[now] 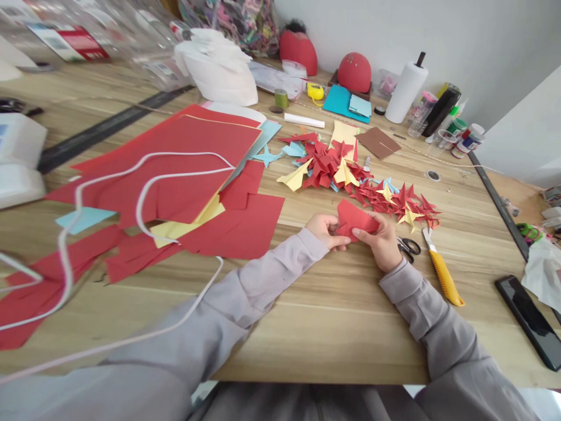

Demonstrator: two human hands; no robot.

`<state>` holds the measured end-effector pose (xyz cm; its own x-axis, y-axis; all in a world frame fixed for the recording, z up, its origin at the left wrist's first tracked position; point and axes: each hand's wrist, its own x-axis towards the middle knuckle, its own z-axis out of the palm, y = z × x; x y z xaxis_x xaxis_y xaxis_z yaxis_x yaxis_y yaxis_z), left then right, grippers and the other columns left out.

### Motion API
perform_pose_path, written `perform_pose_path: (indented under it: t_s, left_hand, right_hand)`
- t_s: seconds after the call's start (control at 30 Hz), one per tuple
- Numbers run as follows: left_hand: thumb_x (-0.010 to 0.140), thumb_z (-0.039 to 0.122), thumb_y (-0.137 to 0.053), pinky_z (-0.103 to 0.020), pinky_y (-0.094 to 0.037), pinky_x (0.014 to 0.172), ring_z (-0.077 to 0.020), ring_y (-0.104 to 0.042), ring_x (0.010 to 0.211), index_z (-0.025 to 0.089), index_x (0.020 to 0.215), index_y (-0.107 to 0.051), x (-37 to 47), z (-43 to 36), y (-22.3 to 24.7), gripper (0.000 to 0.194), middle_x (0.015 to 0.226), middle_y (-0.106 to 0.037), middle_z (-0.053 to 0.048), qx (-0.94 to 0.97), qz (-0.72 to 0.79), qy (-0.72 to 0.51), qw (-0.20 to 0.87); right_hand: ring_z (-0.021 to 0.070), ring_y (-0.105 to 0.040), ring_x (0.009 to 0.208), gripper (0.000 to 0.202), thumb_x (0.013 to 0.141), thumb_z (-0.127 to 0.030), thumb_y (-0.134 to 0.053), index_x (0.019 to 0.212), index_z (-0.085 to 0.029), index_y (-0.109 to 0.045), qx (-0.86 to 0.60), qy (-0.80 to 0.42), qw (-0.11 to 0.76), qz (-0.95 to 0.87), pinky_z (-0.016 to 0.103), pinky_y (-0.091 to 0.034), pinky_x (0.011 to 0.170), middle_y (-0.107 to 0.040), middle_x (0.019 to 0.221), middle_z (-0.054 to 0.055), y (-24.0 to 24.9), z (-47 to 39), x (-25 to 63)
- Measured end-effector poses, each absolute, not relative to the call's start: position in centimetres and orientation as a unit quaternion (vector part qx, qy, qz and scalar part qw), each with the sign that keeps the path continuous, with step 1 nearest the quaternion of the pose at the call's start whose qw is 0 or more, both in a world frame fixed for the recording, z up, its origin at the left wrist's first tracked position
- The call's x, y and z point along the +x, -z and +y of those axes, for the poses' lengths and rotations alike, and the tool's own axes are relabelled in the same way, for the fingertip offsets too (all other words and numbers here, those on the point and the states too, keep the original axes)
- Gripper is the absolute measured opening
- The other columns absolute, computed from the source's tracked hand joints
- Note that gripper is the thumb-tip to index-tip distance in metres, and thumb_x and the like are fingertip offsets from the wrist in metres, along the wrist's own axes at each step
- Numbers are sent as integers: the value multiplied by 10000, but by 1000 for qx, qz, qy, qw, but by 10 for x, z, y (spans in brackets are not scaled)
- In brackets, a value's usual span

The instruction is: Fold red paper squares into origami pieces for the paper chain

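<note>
Between both hands, a little above the wooden table, is a piece of folded red paper. My left hand pinches its left side, thumb along the lower edge. On the right side, my right hand grips it with the thumb on the near face. Just beyond the paper lies a heap of folded paper shapes, mostly red with some yellow and blue. Black-handled scissors lie right beside my right hand, partly hidden by it. Further right is a yellow utility knife.
Large red paper sheets cover the left side, with a white cable looped across them. A black phone lies at the right edge. Bottles and a white roll stand at the back right.
</note>
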<state>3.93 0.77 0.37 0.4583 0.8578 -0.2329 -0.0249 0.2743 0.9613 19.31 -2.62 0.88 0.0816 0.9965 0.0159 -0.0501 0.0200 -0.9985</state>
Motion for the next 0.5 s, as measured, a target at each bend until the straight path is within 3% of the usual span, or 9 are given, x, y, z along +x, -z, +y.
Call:
perform_pose_path:
  t_s: [0.3, 0.5]
  left_hand:
    - [474, 165, -827, -166, -441, 371, -142, -630, 464, 85, 696, -627, 35, 9, -1, 309, 566, -672, -51, 519, 369, -317, 703]
    - [416, 268, -857, -190, -443, 382, -148, -622, 459, 76, 796, -635, 33, 7, -6, 479, 607, -681, -62, 503, 362, -354, 700]
  right_hand:
    - [135, -595, 614, 500, 550, -396, -791, 973, -198, -613, -498, -522, 536, -438, 304, -518, 641, -672, 761, -9, -9, -26, 194]
    - [183, -637, 821, 643, 540, -391, -807, 1104, -215, -552, -469, -505, 555, -466, 334, -523, 767, -680, 902, 19, -13, -29, 191]
